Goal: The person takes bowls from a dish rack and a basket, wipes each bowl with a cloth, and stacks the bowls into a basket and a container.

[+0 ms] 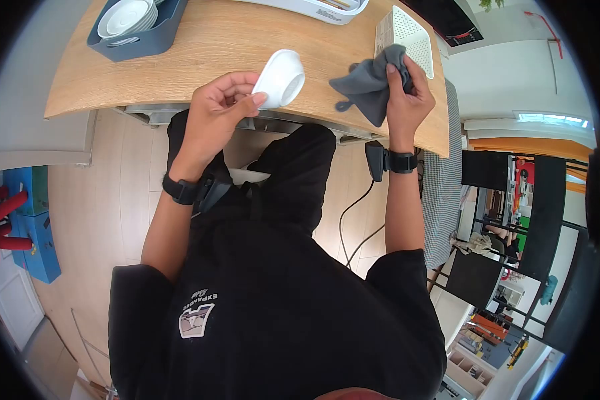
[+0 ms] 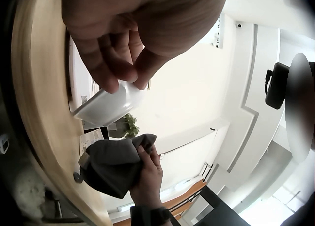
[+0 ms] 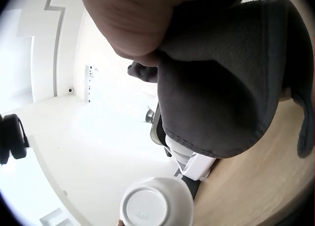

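My left hand (image 1: 221, 110) pinches a small white bowl (image 1: 283, 79) by its edge, thumb on one side and fingers on the other. The bowl is tipped on its side above the table's front edge, and its round foot (image 3: 145, 206) faces the right wrist camera. To the right, my right hand (image 1: 410, 100) grips a dark grey cloth (image 1: 370, 87), bunched at the top and hanging in folds. A hanging loop (image 1: 343, 106) sticks out from a corner of the cloth. Between the bowl and the cloth there is a gap.
At the back left of the wooden table (image 1: 213, 40) stands a grey-blue bin (image 1: 140, 48) with stacked white bowls (image 1: 128, 19). A white tray (image 1: 340, 15) lies at the back. Behind the cloth is a white perforated basket (image 1: 413, 41). A black cable (image 1: 342, 223) hangs from the right wrist.
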`<state>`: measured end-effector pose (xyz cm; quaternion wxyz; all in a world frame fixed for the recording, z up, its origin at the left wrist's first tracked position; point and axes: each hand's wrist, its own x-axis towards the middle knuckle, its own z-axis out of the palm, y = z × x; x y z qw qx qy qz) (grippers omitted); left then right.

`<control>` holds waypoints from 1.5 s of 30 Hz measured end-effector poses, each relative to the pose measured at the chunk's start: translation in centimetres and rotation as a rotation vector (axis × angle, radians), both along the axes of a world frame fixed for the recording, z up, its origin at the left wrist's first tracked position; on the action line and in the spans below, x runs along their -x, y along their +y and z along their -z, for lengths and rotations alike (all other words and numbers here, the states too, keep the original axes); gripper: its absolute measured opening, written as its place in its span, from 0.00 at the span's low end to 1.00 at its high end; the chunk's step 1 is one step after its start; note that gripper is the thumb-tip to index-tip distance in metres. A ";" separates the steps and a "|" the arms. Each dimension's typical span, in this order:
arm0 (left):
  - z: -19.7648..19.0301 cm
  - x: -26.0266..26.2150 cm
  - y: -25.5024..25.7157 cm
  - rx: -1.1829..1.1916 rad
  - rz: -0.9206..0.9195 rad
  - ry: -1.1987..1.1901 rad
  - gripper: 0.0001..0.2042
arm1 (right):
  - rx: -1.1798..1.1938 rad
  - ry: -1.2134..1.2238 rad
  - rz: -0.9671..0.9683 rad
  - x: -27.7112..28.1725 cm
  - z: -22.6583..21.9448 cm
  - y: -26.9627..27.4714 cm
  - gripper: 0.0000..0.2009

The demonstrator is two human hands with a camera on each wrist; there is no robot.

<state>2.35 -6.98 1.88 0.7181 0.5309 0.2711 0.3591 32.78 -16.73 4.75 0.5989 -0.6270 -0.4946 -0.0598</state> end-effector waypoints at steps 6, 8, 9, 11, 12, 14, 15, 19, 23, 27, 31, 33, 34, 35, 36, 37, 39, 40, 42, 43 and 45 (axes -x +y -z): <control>-0.7 -1.3 -0.7 -0.021 0.026 -0.041 0.14 | 0.088 -0.342 -0.205 8.1 -4.1 1.5 0.18; -1.3 -1.3 -1.0 -0.027 0.013 -0.028 0.14 | 0.160 -0.439 -0.302 9.3 -3.7 1.9 0.20; -1.5 -1.2 -1.1 -0.036 0.003 -0.014 0.15 | 0.184 -0.430 -0.318 9.5 -3.3 2.1 0.21; -1.0 -0.6 -0.9 -0.027 -0.002 -0.045 0.15 | 0.205 -0.380 -0.339 9.5 -2.9 2.3 0.21; -0.9 -0.2 -0.7 -0.021 -0.007 -0.077 0.15 | 0.204 -0.381 -0.344 9.4 -2.9 2.4 0.21; -1.1 0.4 -0.7 0.039 -0.002 -0.126 0.16 | 0.173 -0.335 -0.278 9.4 -2.7 2.5 0.19; -1.2 0.6 -0.7 0.097 0.008 -0.176 0.16 | 0.177 -0.334 -0.280 9.4 -2.6 2.6 0.19; -0.3 0.5 -0.4 0.212 0.032 -0.333 0.18 | 0.144 -0.297 -0.240 9.5 -2.3 2.6 0.16; -0.4 -0.1 -0.5 0.399 0.012 -0.517 0.17 | 0.169 -0.246 -0.208 10.0 -2.4 2.2 0.16; -1.4 -0.4 -1.1 0.453 0.033 -0.601 0.14 | 0.195 -0.209 -0.217 10.4 -2.0 1.9 0.16; -1.2 -0.9 -0.9 0.408 0.024 -0.594 0.14 | 0.228 -0.218 -0.228 10.7 -1.4 1.5 0.16; -1.1 -1.0 -0.8 0.373 -0.023 -0.547 0.14 | 0.238 -0.218 -0.253 11.2 -1.2 1.2 0.16; -1.0 -1.1 -0.8 0.374 -0.023 -0.546 0.14 | 0.249 -0.225 -0.296 11.6 -1.1 1.0 0.17; -1.0 -1.2 -0.8 0.331 -0.057 -0.470 0.14 | 0.259 -0.233 -0.339 11.9 -1.0 0.9 0.18; -0.9 -1.2 -0.8 0.288 -0.091 -0.393 0.14 | 0.259 -0.232 -0.340 12.3 -0.9 0.8 0.18; -1.0 -1.3 -0.9 0.288 -0.091 -0.392 0.14 | 0.246 -0.267 -0.359 12.6 -0.7 0.8 0.19; -1.1 -1.4 -1.1 0.239 -0.153 -0.275 0.14 | 0.244 -0.279 -0.374 13.0 -0.7 0.6 0.21; -1.1 -1.3 -1.1 0.240 -0.153 -0.274 0.14 | 0.244 -0.277 -0.374 13.0 -0.7 0.7 0.21; -0.9 -1.1 -1.0 0.195 -0.158 -0.212 0.15 | 0.226 -0.330 -0.373 12.9 -0.5 0.8 0.21; -0.9 -1.0 -1.1 0.197 -0.160 -0.212 0.15 | 0.228 -0.330 -0.375 13.0 -0.4 0.8 0.21; -1.2 -0.8 -1.1 0.122 -0.148 -0.144 0.14 | 0.218 -0.337 -0.363 13.0 -0.3 0.8 0.21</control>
